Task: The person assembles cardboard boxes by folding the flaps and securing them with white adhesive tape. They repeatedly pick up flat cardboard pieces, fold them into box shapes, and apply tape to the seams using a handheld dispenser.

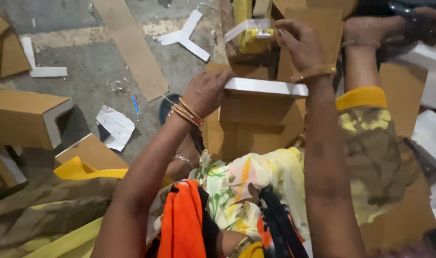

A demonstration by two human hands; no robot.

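Observation:
My left hand [206, 91] presses on the left end of a white-edged flap [265, 87] on top of a brown cardboard box [258, 122] held in front of my lap. My right hand [301, 45] reaches further forward, fingers curled beside a yellow tape dispenser [253, 38] that stands behind the box. Whether the right hand grips anything I cannot make out. Gold bangles sit on both wrists. Another person's hand [366, 31] with a bracelet rests at the upper right.
Folded cardboard boxes [24, 117] lie at the left on the grey floor [84, 71]. White L-shaped cardboard pieces [184, 36], a long brown strip [132, 45] and crumpled paper [113, 125] are scattered ahead. More brown and white sheets [425, 71] pile at the right.

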